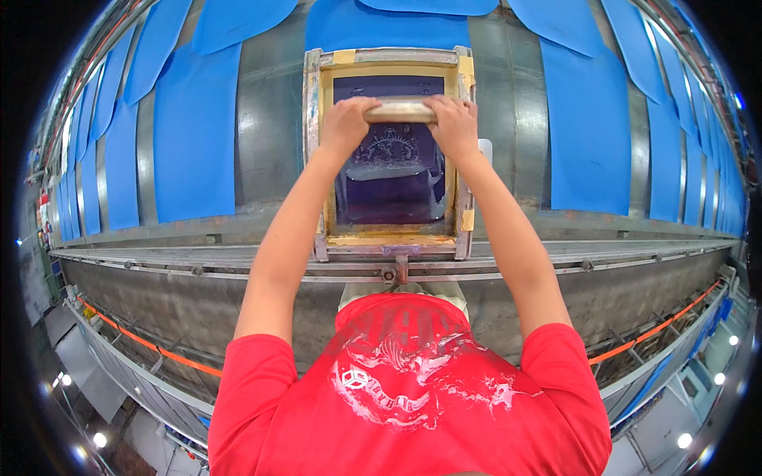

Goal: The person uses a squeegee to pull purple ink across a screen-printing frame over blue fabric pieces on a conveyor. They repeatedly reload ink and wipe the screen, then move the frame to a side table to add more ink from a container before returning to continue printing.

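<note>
Both my arms reach forward over a screen printing frame (313,119). My left hand (348,125) is closed on the left end of a squeegee (401,110) with a pale, rounded handle. The other end of that handle is gripped by my right hand (454,127). The squeegee lies crosswise over the upper part of the dark mesh (389,198); its blade is hidden from above. A pale curved pattern and whitish wet streaks show on the mesh below the handle. Yellowish tape lines the frame's inner edges.
Blue cut fabric pieces (194,143) lie in rows on the long grey table (270,119), with more blue pieces (587,135) to the right. A metal rail (198,262) runs along the near edge. An orange strip (151,337) follows the structure behind me.
</note>
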The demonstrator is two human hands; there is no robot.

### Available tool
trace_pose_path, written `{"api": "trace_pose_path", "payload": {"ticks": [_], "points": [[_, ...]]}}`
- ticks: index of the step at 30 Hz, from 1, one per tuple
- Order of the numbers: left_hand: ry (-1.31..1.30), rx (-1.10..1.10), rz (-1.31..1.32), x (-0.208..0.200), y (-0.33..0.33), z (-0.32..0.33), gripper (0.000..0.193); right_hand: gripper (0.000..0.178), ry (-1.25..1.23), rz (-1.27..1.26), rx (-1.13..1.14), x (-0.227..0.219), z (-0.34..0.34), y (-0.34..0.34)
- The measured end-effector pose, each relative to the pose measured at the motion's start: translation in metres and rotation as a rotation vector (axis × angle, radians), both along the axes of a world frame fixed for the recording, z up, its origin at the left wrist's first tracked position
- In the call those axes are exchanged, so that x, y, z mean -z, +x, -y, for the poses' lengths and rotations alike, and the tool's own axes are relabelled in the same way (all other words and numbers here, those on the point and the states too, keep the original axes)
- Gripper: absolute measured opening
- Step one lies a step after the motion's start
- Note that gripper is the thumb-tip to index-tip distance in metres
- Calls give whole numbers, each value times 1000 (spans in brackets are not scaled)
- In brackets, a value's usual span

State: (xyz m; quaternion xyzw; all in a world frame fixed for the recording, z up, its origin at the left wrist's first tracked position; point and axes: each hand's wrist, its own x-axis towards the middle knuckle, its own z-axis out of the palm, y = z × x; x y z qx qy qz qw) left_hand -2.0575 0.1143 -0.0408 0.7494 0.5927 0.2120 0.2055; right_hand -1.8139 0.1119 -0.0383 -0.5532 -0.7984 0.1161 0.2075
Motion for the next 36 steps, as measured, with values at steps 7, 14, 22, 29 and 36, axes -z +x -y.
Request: {"api": "trace_pose_path", "payload": {"ticks": [7, 14, 22, 29, 36], "points": [[53, 39, 27, -14, 15, 145, 37, 55, -190, 103, -63, -23, 140, 16], [78, 65, 32, 25, 22, 161, 28, 50, -99, -484, 347, 39, 67, 101], [184, 104, -121, 42, 38, 164, 18, 35, -400, -415, 503, 74, 21, 103], [199, 63, 136, 2, -9, 201, 48, 33, -165, -573, 353, -13, 52, 44], [157, -29, 133, -23, -17, 223, 58, 23, -149, -648, 291, -18, 73, 26]]}}
